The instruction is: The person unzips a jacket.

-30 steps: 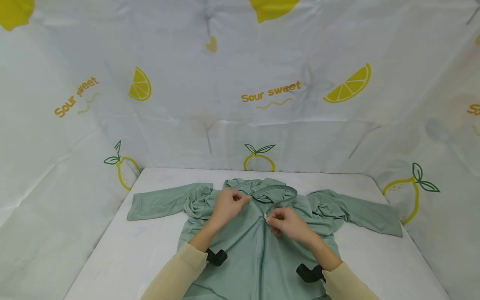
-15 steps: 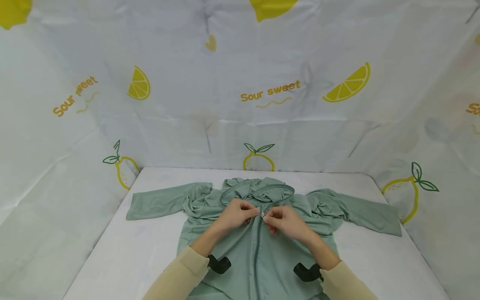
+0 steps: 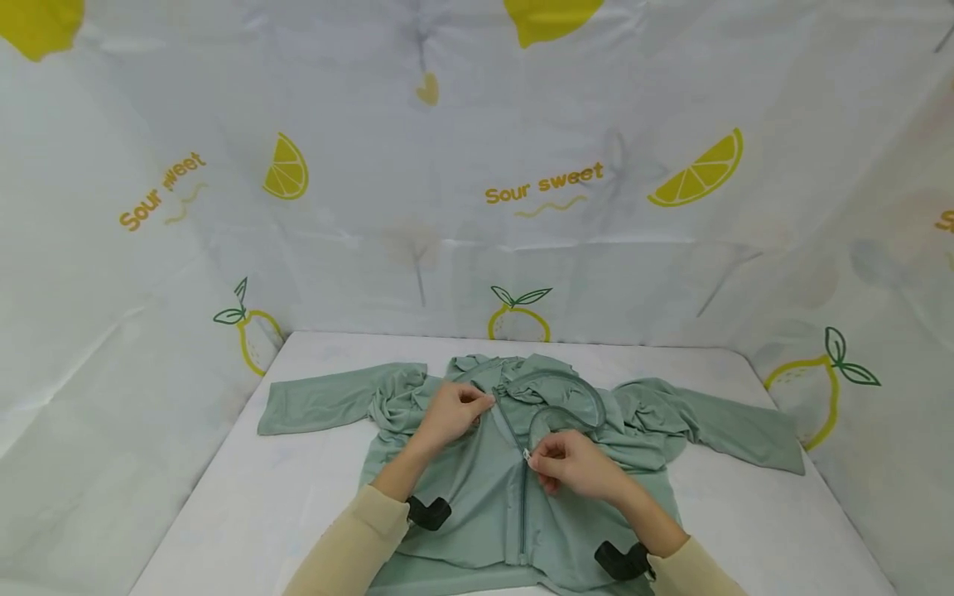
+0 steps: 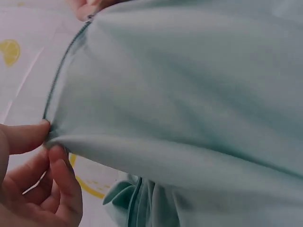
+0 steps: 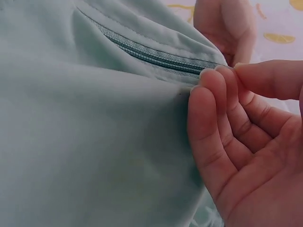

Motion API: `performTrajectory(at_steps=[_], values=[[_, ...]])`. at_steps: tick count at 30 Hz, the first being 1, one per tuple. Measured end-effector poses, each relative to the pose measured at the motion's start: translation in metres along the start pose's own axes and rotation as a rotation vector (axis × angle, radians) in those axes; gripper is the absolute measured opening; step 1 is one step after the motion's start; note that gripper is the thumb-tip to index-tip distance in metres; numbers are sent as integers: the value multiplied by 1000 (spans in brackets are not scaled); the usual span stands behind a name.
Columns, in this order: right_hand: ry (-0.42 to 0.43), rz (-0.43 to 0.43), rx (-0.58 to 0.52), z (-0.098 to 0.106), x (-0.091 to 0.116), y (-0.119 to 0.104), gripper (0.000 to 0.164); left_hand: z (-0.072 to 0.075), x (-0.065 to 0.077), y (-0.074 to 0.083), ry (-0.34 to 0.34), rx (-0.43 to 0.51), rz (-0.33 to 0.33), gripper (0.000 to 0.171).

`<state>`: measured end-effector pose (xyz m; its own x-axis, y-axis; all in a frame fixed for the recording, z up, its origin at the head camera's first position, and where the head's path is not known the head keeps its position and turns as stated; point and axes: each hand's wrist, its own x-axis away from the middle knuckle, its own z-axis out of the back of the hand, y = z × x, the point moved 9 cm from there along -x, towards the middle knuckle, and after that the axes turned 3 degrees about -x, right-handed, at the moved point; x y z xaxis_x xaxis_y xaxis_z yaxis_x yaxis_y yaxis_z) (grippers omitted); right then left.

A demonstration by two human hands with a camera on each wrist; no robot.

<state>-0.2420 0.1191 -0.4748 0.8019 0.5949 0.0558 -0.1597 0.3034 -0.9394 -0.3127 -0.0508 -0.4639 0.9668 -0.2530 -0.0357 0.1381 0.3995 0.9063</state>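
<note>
A light green zip jacket (image 3: 477,513) lies front up with its sleeves spread. My left hand (image 3: 452,414) pinches the jacket's left front edge beside the zipper, near the collar. Below and to the right, my right hand (image 3: 574,465) pinches the small pale zipper pull (image 3: 526,454). Under the pull the zipper (image 3: 522,505) is joined; above it the two sides part, and the right strip loops over the chest. In the left wrist view the left thumb and fingers (image 4: 64,177) hold the edge taut. In the right wrist view the right fingertips (image 5: 206,94) cover the pull.
The jacket rests on a white-covered table (image 3: 201,530). White lemon-print sheets (image 3: 462,207) enclose the back and sides. The jacket's left sleeve (image 3: 313,401) and right sleeve (image 3: 745,430) reach out to both sides. A black wrist mount (image 3: 430,513) sits on each forearm.
My left hand came down beside the right hand, then drew back up and left with the edge. My right hand has moved down with the pull. The jacket's lower hem has come into view.
</note>
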Motion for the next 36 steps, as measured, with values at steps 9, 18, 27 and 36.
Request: performTrajectory(at_steps=[9, 18, 27, 36], values=[[43, -21, -31, 9, 1, -13, 28, -6, 16, 21, 22, -140, -186, 29], [42, -13, -45, 9, -3, -18, 30, -51, 26, 15, -331, 58, -53, 34], [-37, 6, -42, -4, 2, -7, 30, -25, 21, 20, -145, 55, -77, 21], [-37, 2, -26, -3, 7, -9, 28, -2, 21, 21, 41, -179, -116, 21]])
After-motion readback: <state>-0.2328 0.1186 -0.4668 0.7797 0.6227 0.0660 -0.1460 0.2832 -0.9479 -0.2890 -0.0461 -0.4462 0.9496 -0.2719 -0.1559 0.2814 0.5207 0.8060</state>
